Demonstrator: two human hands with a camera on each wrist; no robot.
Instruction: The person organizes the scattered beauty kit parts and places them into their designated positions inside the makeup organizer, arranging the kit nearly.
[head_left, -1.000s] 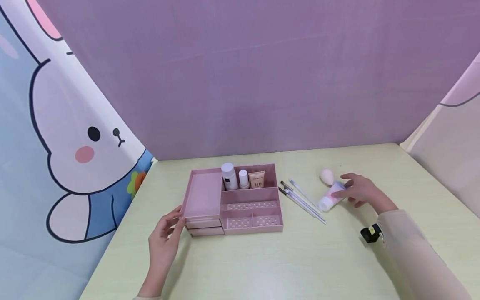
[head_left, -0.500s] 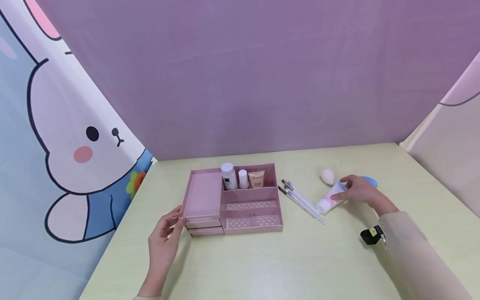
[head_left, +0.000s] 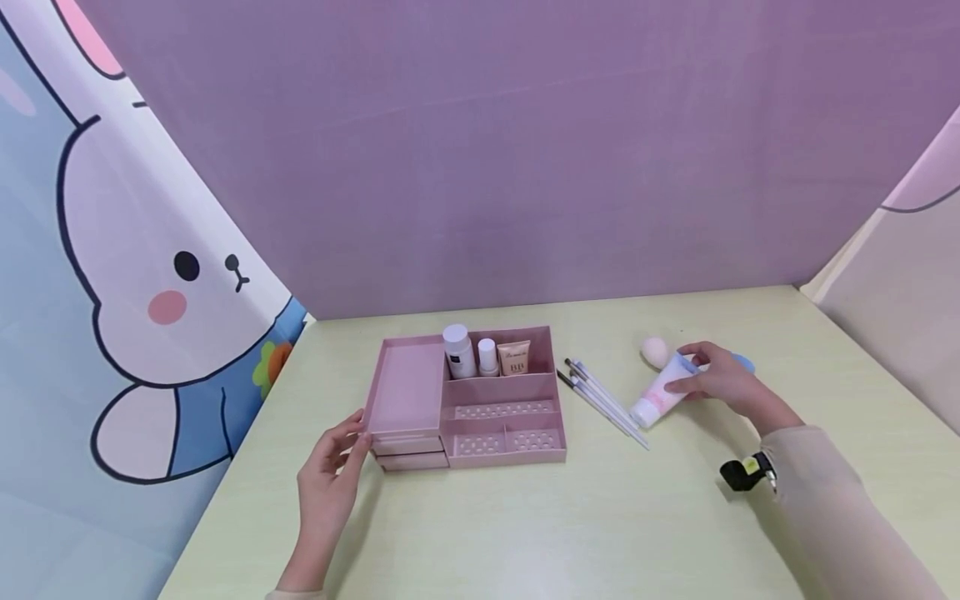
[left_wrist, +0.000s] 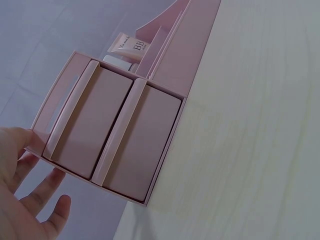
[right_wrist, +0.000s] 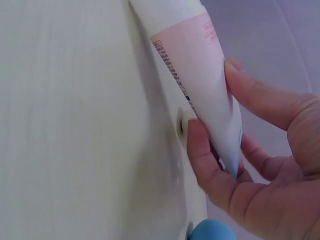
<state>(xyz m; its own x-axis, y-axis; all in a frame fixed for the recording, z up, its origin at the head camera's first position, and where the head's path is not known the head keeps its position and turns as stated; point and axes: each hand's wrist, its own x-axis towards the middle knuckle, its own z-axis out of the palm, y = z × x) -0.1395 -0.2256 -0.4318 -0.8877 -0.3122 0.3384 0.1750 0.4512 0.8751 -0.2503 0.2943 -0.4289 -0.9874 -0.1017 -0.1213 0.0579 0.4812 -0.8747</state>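
Observation:
My right hand (head_left: 717, 379) pinches a white-and-pink squeeze tube (head_left: 660, 398) near its flat blue end, thumb on one side and fingers on the other. Its white cap points down toward the brush tips. In the right wrist view the tube (right_wrist: 197, 75) slants above the tabletop. My left hand (head_left: 330, 475) touches the front left corner of a pink desktop organizer (head_left: 407, 383), its fingers loosely spread. Two drawer fronts show in the left wrist view. A white bottle (head_left: 459, 353), a smaller white-capped bottle (head_left: 487, 358) and a BB cream tube (head_left: 514, 358) stand in the organizer's back compartment.
Several makeup brushes (head_left: 603, 404) lie right of the organizer. A pale pink makeup sponge (head_left: 655, 352) sits behind the tube, and a blue rounded object (head_left: 744, 362) lies partly hidden behind my right hand. A purple backdrop (head_left: 525, 167) rises behind the table (head_left: 525, 533).
My right hand has closed its fingers on the squeeze tube and tilted its flat end up. One brush slid left against the others. The blue object came into view. My left hand stayed put.

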